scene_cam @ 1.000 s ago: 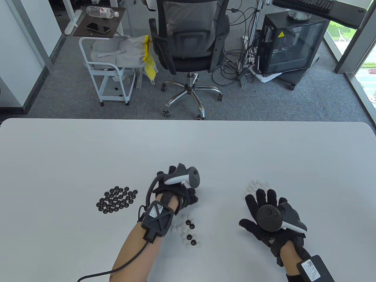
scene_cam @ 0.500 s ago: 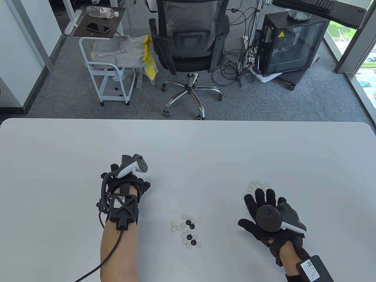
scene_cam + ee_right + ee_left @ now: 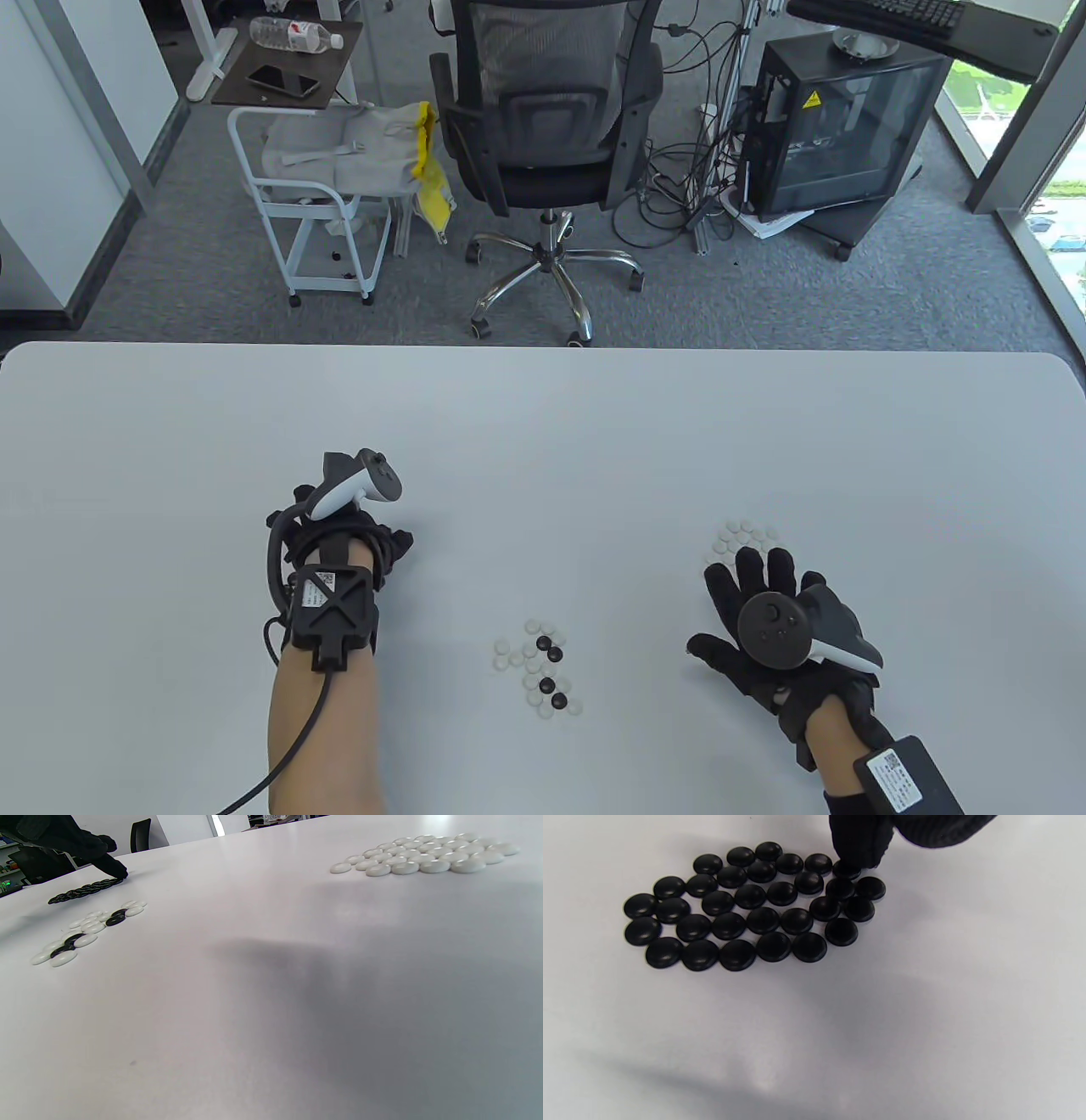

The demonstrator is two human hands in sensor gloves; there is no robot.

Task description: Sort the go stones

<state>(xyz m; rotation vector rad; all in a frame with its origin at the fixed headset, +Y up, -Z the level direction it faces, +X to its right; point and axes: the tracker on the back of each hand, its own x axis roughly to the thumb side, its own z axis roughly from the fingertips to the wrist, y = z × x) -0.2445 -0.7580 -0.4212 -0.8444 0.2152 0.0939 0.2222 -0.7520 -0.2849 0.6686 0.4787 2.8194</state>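
Note:
My left hand (image 3: 386, 543) hovers low over the pile of black stones (image 3: 755, 908), which it hides in the table view. Its fingertips (image 3: 859, 844) come down on one black stone (image 3: 846, 870) at the pile's edge and seem to pinch it. In the right wrist view the left hand (image 3: 97, 853) touches the same black pile (image 3: 85, 891). A small mixed heap of black and white stones (image 3: 539, 671) lies between the hands. My right hand (image 3: 747, 586) lies flat with fingers spread, holding nothing, just in front of the white stone pile (image 3: 745, 535).
The white table (image 3: 543, 424) stretches bare to its far edge. Beyond that edge stand an office chair (image 3: 543, 127), a white cart (image 3: 314, 195) and a black computer case (image 3: 840, 127). A cable (image 3: 297, 755) trails from my left wrist.
My left hand moved from the mixed heap leftward to the black pile and lowered its fingertips there. The right hand stayed where it was.

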